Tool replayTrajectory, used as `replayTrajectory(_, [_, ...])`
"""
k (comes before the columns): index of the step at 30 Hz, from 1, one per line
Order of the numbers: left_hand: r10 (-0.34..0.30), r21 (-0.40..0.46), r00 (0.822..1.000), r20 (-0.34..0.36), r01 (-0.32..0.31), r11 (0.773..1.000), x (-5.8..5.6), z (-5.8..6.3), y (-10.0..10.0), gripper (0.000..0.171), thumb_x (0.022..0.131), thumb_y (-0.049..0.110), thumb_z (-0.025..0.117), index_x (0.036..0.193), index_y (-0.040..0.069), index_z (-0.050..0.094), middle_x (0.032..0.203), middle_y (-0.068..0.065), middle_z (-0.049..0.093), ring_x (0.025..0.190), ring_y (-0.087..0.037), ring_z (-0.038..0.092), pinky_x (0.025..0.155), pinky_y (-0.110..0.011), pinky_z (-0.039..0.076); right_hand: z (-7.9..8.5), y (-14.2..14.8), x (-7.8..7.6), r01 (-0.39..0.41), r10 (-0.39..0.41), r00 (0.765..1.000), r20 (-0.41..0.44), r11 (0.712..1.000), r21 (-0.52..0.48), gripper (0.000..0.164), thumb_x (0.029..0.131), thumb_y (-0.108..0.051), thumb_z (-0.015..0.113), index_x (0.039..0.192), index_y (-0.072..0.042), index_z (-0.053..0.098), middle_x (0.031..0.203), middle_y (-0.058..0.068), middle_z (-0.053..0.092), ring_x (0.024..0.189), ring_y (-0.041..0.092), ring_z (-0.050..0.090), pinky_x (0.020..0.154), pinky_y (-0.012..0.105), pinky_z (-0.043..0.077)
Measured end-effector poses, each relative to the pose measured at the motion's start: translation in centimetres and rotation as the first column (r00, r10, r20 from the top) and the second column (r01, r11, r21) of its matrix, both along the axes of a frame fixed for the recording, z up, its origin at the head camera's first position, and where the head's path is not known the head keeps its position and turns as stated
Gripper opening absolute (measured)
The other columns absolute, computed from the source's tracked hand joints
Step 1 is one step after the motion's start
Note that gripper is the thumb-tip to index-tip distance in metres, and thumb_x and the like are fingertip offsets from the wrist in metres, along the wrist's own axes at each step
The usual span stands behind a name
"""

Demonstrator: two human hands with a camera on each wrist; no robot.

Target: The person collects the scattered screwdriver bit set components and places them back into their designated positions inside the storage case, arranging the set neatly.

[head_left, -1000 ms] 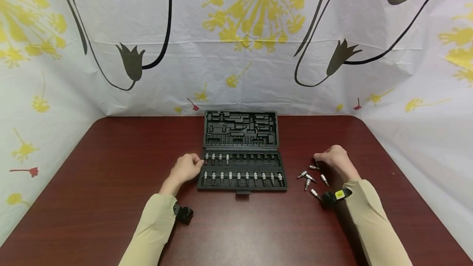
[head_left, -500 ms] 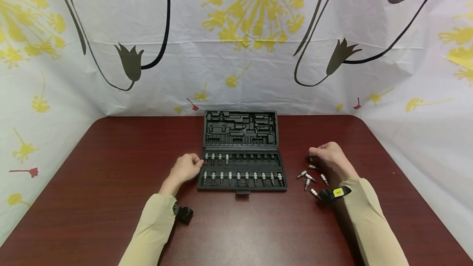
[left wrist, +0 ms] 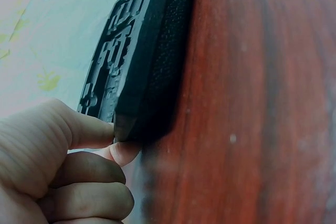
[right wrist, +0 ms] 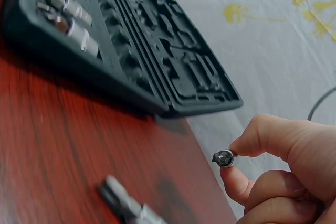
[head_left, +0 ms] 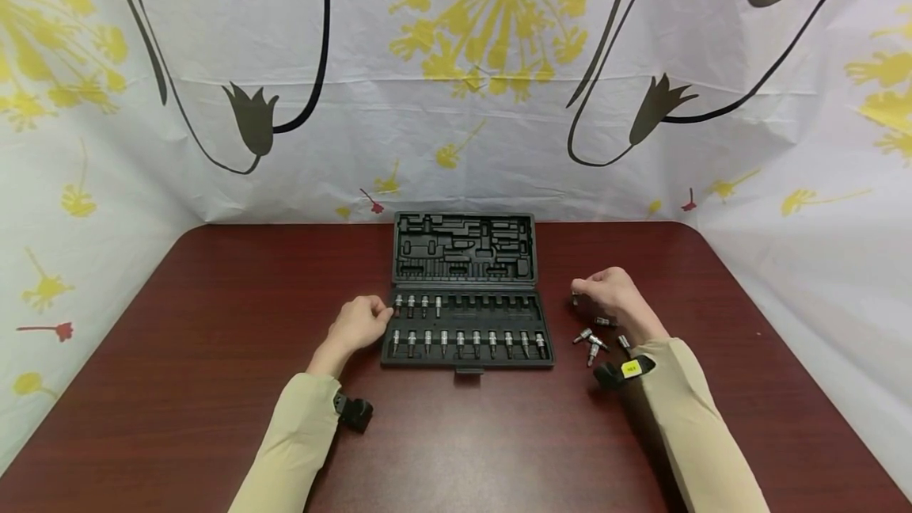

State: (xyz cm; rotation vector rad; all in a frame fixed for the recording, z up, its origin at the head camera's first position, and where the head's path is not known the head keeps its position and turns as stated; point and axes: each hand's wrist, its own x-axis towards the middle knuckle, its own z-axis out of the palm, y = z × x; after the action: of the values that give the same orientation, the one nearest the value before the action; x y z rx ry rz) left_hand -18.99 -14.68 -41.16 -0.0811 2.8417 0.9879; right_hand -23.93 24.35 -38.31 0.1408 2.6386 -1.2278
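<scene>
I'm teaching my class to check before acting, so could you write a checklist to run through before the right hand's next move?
1. Case open: ok; the lid is folded back.
2. Case steadied: ok; the left hand pinches its left edge.
3. Bit held: ok; the right hand pinches the held bit.
4. Space available: ok; back-row slots are free to the right of the four seated bits.
5. Held bit's size right for a slot: cannot tell; no marking is readable.
6. Loose bits put away: not ok; several lie on the table.
</scene>
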Motion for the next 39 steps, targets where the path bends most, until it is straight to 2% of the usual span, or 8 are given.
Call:
replayTrajectory(7, [-0.001,0.006,1.000,-0.007,0.001,1.000,0.0,0.1,0.0,0.019,0.093,0.021,0.054,0.078,0.010,0.059,0.068,-0.003,0.051,0.064,-0.018,0.046,0.059,-0.034,0.034,0.5,-2.0,-0.4,-0.028,0.028,1.000,0.005,1.000,-0.010,0.042,0.086,-0.020,0.058,0.051,-0.016,0.037,0.047,-0.008,0.022,0.042,0.008,0.019,0.045,0.027,0.023])
replayTrajectory(16, [0.007,0.000,1.000,0.000,-0.007,1.000,0.1,0.1,0.0,0.019,0.093,0.021,0.054,0.080,0.010,0.059,0.071,-0.004,0.054,0.066,-0.019,0.047,0.061,-0.036,0.036,0.6,-5.0,-0.7,-0.041,0.041,0.999,0.022,0.999,-0.005,0.032,0.086,-0.023,0.060,0.058,-0.009,0.051,0.046,-0.008,0.025,0.041,0.007,0.021,0.043,0.026,0.022])
replayTrajectory(23, [0.015,-0.007,1.000,-0.002,-0.015,1.000,0.1,0.0,0.0,0.019,0.093,0.021,0.055,0.077,0.010,0.058,0.067,-0.003,0.051,0.064,-0.018,0.046,0.058,-0.034,0.034,0.6,-7.0,-0.9,-0.051,0.051,0.998,0.040,0.999,-0.003,0.031,0.086,-0.025,0.062,0.060,-0.009,0.056,0.046,-0.008,0.024,0.040,0.007,0.019,0.042,0.026,0.021])
replayTrajectory(28, [0.013,0.003,1.000,-0.002,-0.013,1.000,0.1,0.0,0.0,0.020,0.093,0.021,0.055,0.077,0.010,0.057,0.066,-0.003,0.050,0.062,-0.018,0.045,0.057,-0.033,0.034,0.8,-8.4,-0.8,-0.075,0.076,0.996,0.037,0.997,-0.026,0.040,0.087,-0.022,0.061,0.052,-0.013,0.046,0.046,-0.007,0.023,0.041,0.007,0.017,0.044,0.026,0.023])
replayTrajectory(30, [0.013,0.006,1.000,-0.003,-0.013,1.000,0.1,0.0,0.0,0.020,0.093,0.021,0.055,0.076,0.010,0.057,0.066,-0.003,0.050,0.062,-0.018,0.045,0.056,-0.033,0.034,0.9,-9.0,-0.8,-0.085,0.086,0.995,0.040,0.996,-0.031,0.045,0.087,-0.021,0.061,0.050,-0.016,0.035,0.047,-0.007,0.021,0.042,0.008,0.016,0.045,0.026,0.022])
replayTrajectory(39, [0.011,0.013,1.000,-0.004,-0.011,1.000,0.2,0.0,0.0,0.020,0.094,0.020,0.054,0.077,0.010,0.058,0.066,-0.003,0.050,0.060,-0.018,0.044,0.055,-0.032,0.033,0.4,-11.4,-1.0,-0.129,0.130,0.991,0.034,0.991,-0.031,0.049,0.088,-0.021,0.062,0.049,-0.017,0.033,0.047,-0.006,0.019,0.044,0.009,0.012,0.045,0.027,0.019])
